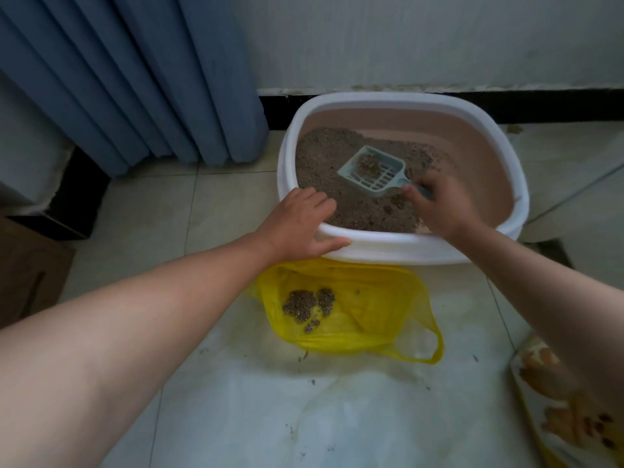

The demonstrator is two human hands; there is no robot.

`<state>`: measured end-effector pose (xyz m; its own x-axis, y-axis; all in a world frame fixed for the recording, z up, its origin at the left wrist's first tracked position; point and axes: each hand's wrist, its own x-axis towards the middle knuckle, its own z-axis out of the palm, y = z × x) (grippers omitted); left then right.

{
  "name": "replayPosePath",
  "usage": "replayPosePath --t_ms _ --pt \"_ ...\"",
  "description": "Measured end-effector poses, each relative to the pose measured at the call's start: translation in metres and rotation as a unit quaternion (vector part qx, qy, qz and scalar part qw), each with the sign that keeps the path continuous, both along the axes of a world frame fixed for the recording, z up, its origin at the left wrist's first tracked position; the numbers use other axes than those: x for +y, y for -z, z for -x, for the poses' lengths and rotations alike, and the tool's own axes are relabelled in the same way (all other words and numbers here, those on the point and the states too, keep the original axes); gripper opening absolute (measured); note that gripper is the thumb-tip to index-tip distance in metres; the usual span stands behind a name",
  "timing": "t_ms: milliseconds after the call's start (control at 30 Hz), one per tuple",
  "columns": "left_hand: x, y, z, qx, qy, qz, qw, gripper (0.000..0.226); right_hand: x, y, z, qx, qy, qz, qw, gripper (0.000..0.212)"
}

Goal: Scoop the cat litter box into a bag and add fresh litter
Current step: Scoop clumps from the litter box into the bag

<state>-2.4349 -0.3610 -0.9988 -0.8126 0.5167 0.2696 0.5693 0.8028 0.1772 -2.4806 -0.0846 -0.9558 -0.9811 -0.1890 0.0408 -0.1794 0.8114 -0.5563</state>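
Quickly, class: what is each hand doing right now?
Left hand: grips the litter box rim.
Right hand: holds the scoop by its handle.

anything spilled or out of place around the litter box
A few dark specks lie scattered on the floor near the yellow bag, likely stray litter. In the litter box the litter is heaped to the left, leaving bare pink bottom on the right. Nothing looks damaged.
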Motion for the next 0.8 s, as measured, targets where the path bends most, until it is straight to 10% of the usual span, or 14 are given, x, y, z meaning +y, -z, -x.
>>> replayPosePath --t_ms 800 --pt "-0.033 0.0 -0.106 -0.194 -0.28 -0.046 0.939 0.059 0.021 0.001 -0.135 0.034 -0.09 0.049 0.994 0.016"
